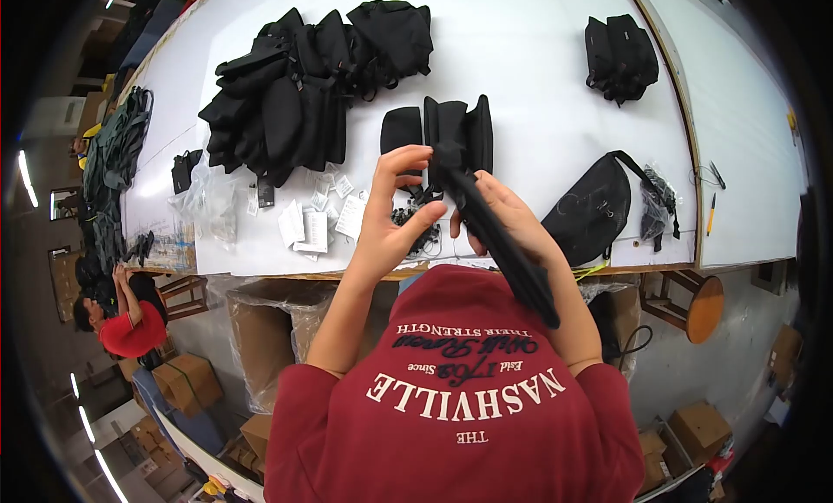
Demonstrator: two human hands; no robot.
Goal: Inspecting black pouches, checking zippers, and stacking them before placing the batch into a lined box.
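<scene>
A slim black fabric pouch (496, 230) is held on edge in front of my chest, tilted with its lower end toward me. My right hand (512, 215) is closed round its side. My left hand (395, 210) is at the pouch's far end, fingers curved and thumb spread apart, fingertips touching or very near the fabric. Behind my hands more black pouches (447, 126) stand on the table. A heap of small black cords (423, 234) lies partly hidden below my left hand. White paper tags (311, 230) lie left of it.
A big pile of black pouches (291, 104) covers the far left of the white table (521, 43). Clear plastic bags (211, 204) lie at left. To the right are a black bag (594, 210), more pouches (621, 56) and a yellow pen (711, 215). A person (130, 321) works at left.
</scene>
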